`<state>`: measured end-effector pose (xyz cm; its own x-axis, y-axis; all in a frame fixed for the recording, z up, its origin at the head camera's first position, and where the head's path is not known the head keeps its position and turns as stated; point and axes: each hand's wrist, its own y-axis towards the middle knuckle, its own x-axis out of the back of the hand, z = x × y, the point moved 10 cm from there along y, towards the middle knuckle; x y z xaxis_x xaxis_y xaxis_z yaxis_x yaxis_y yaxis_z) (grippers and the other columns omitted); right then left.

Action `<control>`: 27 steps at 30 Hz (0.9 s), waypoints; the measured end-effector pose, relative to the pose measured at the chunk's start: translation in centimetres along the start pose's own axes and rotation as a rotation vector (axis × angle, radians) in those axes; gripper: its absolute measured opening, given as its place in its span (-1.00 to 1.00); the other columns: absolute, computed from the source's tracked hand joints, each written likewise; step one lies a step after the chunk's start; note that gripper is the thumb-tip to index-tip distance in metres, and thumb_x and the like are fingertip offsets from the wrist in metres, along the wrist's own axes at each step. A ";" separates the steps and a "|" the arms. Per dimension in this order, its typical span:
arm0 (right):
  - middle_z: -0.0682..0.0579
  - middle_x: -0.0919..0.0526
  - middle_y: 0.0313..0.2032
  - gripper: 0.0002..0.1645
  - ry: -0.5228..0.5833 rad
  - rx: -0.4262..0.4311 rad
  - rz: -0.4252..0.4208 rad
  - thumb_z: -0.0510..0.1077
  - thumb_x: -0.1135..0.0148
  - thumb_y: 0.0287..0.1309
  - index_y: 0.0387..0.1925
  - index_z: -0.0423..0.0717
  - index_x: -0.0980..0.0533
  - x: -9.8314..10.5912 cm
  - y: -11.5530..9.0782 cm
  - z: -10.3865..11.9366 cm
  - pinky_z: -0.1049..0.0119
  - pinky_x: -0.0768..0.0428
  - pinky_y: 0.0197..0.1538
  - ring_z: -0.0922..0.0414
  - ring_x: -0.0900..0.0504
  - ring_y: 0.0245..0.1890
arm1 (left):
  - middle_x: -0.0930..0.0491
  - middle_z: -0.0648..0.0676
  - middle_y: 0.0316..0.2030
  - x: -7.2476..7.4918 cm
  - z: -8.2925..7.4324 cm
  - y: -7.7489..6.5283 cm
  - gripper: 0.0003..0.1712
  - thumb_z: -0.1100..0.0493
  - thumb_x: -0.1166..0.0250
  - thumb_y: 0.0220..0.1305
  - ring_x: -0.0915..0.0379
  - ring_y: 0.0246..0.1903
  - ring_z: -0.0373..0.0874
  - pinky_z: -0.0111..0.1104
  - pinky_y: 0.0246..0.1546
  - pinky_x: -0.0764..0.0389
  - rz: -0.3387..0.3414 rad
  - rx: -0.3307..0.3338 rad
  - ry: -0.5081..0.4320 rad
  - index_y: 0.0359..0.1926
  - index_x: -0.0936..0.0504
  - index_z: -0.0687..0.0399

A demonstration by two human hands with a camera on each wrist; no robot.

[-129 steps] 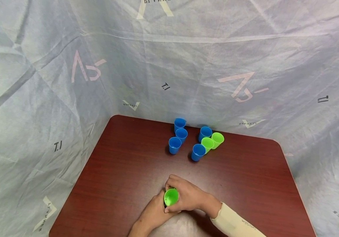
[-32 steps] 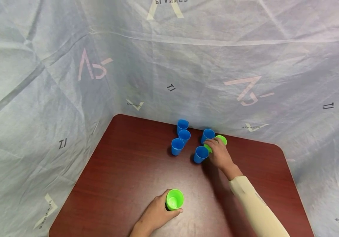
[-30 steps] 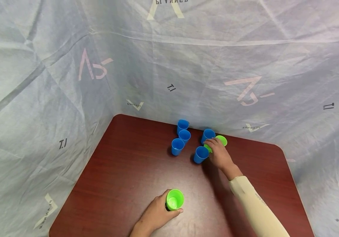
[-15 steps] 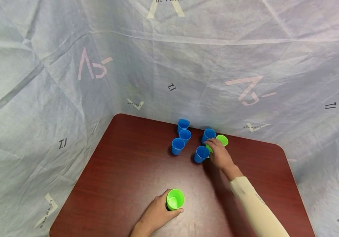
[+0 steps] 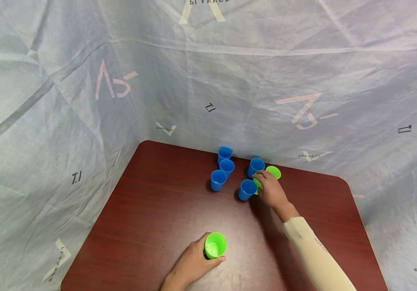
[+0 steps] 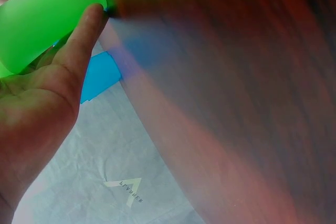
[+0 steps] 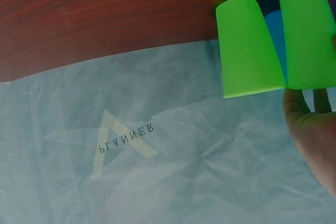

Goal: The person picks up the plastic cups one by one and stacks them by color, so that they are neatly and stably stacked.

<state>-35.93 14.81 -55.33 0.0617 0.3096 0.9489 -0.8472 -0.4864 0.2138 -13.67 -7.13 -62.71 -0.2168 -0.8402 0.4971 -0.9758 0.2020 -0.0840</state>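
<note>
Near the table's front, my left hand [image 5: 193, 260] grips an upright green cup [image 5: 215, 245] with its mouth facing up. The left wrist view shows the side of this green cup [image 6: 47, 19] with a finger along it. Farther back, my right hand [image 5: 270, 190] holds a second green cup [image 5: 258, 182] by its rim, partly hidden under the fingers. That second cup [image 7: 310, 35] also shows in the right wrist view, fingers at its rim. Another green cup [image 5: 274, 172] stands beside it. Two blue cups [image 5: 247, 190] stand just left of the right hand.
Three more blue cups [image 5: 218, 180] stand in a slanting row toward the table's back, left of the right hand's group. Pale cloth [image 5: 193, 81] hangs behind and at the sides of the dark red table [image 5: 150, 210].
Four seconds ago both hands were at the front green cup. My right hand has since moved to the back right group and onto a green cup there; over the last second both hands barely move.
</note>
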 end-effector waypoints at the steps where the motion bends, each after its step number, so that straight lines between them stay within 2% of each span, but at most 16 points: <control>1: -0.33 -0.56 0.29 -0.37 -0.001 -0.003 0.001 -0.46 -0.43 0.11 0.26 -0.29 -0.57 0.0 0.0 0.0 -0.24 -0.49 0.43 -0.32 -0.50 0.36 | -0.76 -0.12 -0.06 0.0 0.0 0.0 -0.30 -0.30 -0.55 0.17 -0.70 -0.07 -0.26 -0.30 -0.06 -0.69 -0.001 -0.001 0.000 0.24 -0.55 -0.22; 8: -0.36 -0.57 0.28 -0.40 0.003 0.003 -0.013 -0.46 -0.50 0.02 0.16 -0.26 -0.61 0.2 -0.2 -0.1 -0.25 -0.51 0.40 -0.34 -0.51 0.33 | -0.77 -0.12 -0.07 0.0 -0.1 0.0 -0.27 -0.37 -0.52 0.16 -0.69 -0.08 -0.28 -0.31 -0.07 -0.69 -0.002 -0.012 0.003 0.24 -0.55 -0.20; 12: -0.33 -0.60 0.24 -0.42 -0.014 0.020 0.000 -0.46 -0.51 0.03 0.14 -0.26 -0.61 0.1 -0.3 0.2 -0.23 -0.53 0.37 -0.32 -0.51 0.29 | -0.77 -0.11 -0.06 0.0 -0.1 0.0 -0.27 -0.37 -0.52 0.16 -0.70 -0.08 -0.27 -0.30 -0.08 -0.69 0.003 -0.012 -0.003 0.24 -0.55 -0.20; 19: -0.27 -0.60 0.22 -0.44 -0.020 0.001 0.031 -0.42 -0.54 0.04 0.13 -0.21 -0.62 0.1 -0.5 0.3 -0.17 -0.58 0.32 -0.25 -0.51 0.27 | -0.77 -0.11 -0.05 -0.2 0.0 -0.1 -0.27 -0.35 -0.53 0.17 -0.71 -0.06 -0.26 -0.30 -0.09 -0.69 0.017 -0.010 -0.015 0.25 -0.54 -0.20; 27: -0.25 -0.62 0.17 -0.44 -0.041 0.032 0.016 -0.41 -0.58 0.00 0.08 -0.19 -0.64 0.5 -0.4 0.9 -0.13 -0.60 0.27 -0.21 -0.52 0.21 | -0.77 -0.10 -0.05 0.1 -0.3 -0.2 -0.27 -0.34 -0.54 0.16 -0.71 -0.07 -0.23 -0.29 -0.08 -0.69 0.002 -0.019 -0.018 0.24 -0.56 -0.20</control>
<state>-35.07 14.42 -54.73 0.0708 0.2681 0.9608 -0.8310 -0.5169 0.2054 -13.49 -7.12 -62.36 -0.2191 -0.8490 0.4809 -0.9747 0.2126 -0.0687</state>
